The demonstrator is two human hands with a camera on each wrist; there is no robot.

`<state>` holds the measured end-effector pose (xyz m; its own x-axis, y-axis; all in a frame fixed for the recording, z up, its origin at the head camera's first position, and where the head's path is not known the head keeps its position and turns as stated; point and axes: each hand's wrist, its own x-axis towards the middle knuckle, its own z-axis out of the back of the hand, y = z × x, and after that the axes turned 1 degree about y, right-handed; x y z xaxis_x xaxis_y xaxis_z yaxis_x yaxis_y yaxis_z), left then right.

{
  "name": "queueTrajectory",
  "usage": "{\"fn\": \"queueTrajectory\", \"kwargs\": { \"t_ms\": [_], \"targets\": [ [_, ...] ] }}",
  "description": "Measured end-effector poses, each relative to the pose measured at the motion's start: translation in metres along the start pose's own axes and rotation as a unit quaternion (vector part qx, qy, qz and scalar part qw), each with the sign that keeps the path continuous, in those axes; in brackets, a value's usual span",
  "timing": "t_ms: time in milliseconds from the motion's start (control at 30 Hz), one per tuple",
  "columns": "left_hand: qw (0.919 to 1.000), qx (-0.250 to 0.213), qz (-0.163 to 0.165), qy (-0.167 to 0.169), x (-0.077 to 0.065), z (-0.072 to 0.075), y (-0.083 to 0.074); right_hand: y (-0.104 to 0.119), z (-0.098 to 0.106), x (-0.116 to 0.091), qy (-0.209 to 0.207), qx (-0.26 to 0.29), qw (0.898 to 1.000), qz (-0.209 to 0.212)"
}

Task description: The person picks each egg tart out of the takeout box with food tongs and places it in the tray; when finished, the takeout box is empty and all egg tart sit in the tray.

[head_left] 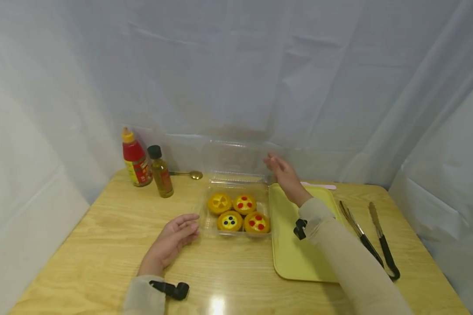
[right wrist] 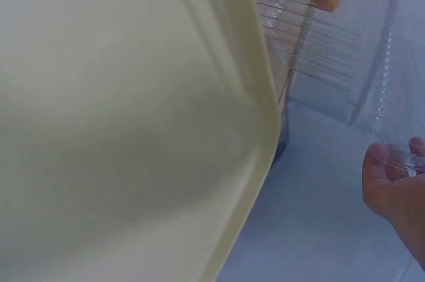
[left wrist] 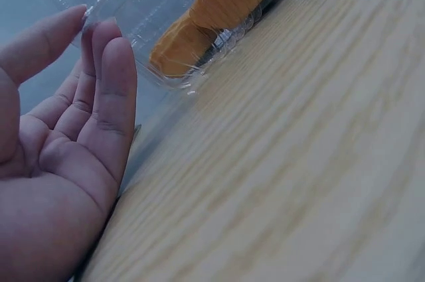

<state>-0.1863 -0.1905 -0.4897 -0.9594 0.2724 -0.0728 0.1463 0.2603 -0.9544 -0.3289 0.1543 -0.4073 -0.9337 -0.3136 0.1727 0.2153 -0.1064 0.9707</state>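
Note:
A clear plastic clamshell box [head_left: 205, 225] stands on the table with its lid [head_left: 236, 155] raised at the back. Several small yellow tarts [head_left: 230, 221] sit inside, topped with red, blue or orange pieces. My right hand [head_left: 284, 175] pinches the lid's right edge between thumb and fingers; the right wrist view shows this hand [right wrist: 398, 186] at the clear rim. Low at the box's left side, my left hand [head_left: 173, 240] has its fingers nearly straight. In the left wrist view, the thumb and fingertips of that hand [left wrist: 80, 123] are right at the rim.
A yellow tray [head_left: 299, 258] lies right of the box, under my right forearm. Metal tongs with black handles [head_left: 384, 245] lie beyond it. A pink utensil [head_left: 327, 187] is behind the tray. A red sauce bottle [head_left: 135, 162], an oil bottle [head_left: 163, 177] and a gold spoon [head_left: 195, 175] are back left.

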Motion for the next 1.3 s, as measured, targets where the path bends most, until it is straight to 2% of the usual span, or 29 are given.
{"fn": "queueTrajectory", "kwargs": {
  "t_ms": [133, 300, 700, 1000, 1300],
  "targets": [
    [1.0000, -0.006, -0.002, 0.000, 0.000, -0.001, 0.001, -0.006, 0.002, 0.001, 0.000, 0.013, 1.000, -0.009],
    [0.9999, -0.010, -0.004, 0.002, 0.000, -0.003, 0.002, -0.010, 0.005, 0.004, -0.005, 0.003, 1.000, -0.024],
    [0.9999, -0.006, 0.014, -0.005, -0.004, -0.005, 0.004, -0.022, 0.000, 0.010, -0.050, 0.045, 0.997, -0.037],
    [0.9997, -0.021, 0.009, -0.007, -0.006, -0.002, 0.005, -0.030, 0.000, 0.014, -0.052, 0.056, 0.996, -0.053],
    [0.9999, -0.005, 0.010, -0.002, 0.001, -0.006, 0.007, -0.037, 0.011, 0.003, -0.072, 0.055, 0.993, -0.074]
  ]
}}
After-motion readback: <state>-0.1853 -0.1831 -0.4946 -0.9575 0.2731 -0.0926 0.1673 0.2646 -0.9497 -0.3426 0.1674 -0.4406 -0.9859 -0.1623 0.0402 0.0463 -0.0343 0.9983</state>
